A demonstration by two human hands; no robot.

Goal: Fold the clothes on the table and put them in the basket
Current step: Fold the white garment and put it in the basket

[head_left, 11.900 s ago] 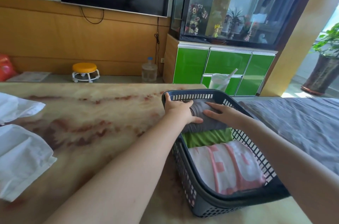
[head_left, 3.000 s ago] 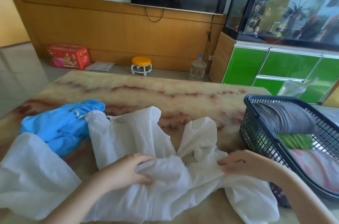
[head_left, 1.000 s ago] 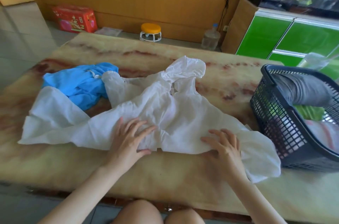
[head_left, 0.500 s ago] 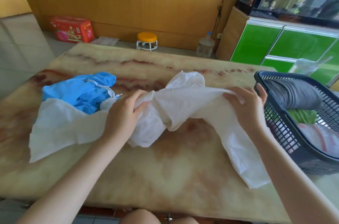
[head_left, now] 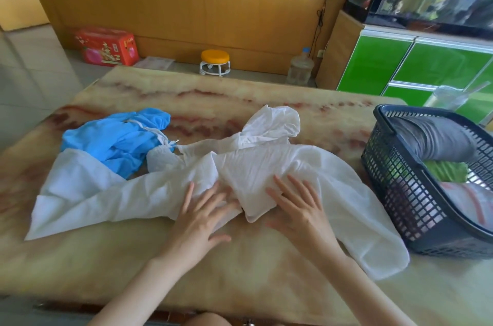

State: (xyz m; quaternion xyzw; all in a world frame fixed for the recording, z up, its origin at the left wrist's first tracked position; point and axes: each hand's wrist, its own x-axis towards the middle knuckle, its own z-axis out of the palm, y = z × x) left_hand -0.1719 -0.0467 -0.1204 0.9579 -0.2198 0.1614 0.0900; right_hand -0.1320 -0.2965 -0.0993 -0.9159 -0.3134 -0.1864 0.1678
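Observation:
A white hooded garment (head_left: 256, 165) lies spread across the marble table (head_left: 240, 272), its hood pointing away from me. My left hand (head_left: 202, 216) presses flat on its near edge with straight fingers. My right hand (head_left: 298, 205) lies flat beside it on a folded flap of the same garment. A crumpled blue garment (head_left: 117, 136) sits at the left, partly under the white one. The dark plastic basket (head_left: 394, 173) stands at the right, holding folded grey (head_left: 437, 138), green (head_left: 448, 171) and pink-and-white (head_left: 469, 200) clothes.
The table's near edge runs just below my forearms. Behind the table stand a small orange stool (head_left: 215, 62), a red box (head_left: 106, 46), a water jug (head_left: 301, 67) and green cabinets (head_left: 400, 66). A TV hangs on the wooden wall.
Half a second ago both hands held the white garment bunched up above the table. It now lies flat, and both hands press on it with open fingers.

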